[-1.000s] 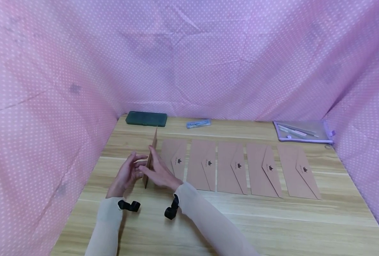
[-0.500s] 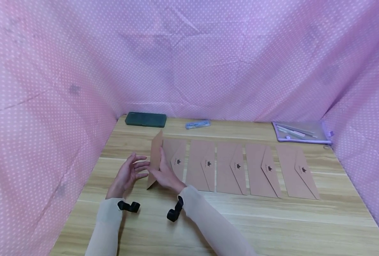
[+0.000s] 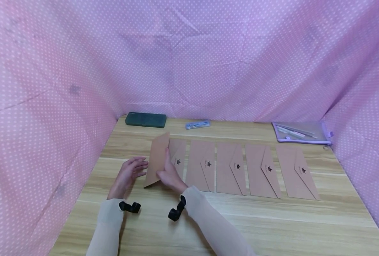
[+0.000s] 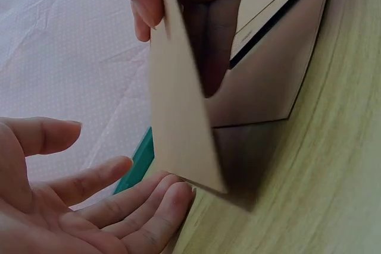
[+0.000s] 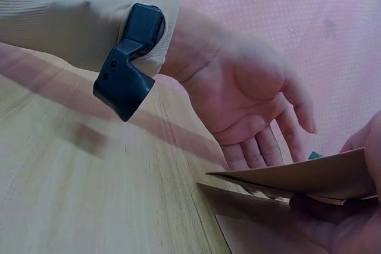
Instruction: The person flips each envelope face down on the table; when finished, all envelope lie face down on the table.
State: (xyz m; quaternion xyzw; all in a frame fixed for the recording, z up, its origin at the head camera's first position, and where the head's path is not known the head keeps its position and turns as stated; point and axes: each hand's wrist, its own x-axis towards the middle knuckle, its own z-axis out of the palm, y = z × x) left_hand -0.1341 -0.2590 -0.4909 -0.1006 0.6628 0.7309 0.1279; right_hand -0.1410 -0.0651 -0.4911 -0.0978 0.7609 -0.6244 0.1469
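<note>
Tilted brown paper envelope (image 3: pixel 157 156) gripped by right hand (image 3: pixel 171 175), left hand (image 3: pixel 130 174) loosely spread beside it, 5 crown-printed brown envelopes (image 3: pixel 225 170) laid rightward from right hand

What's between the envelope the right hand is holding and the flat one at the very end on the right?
Four more flat envelopes, side by side; the held envelope and right hand partly hide the first. The head view shows this.
</note>
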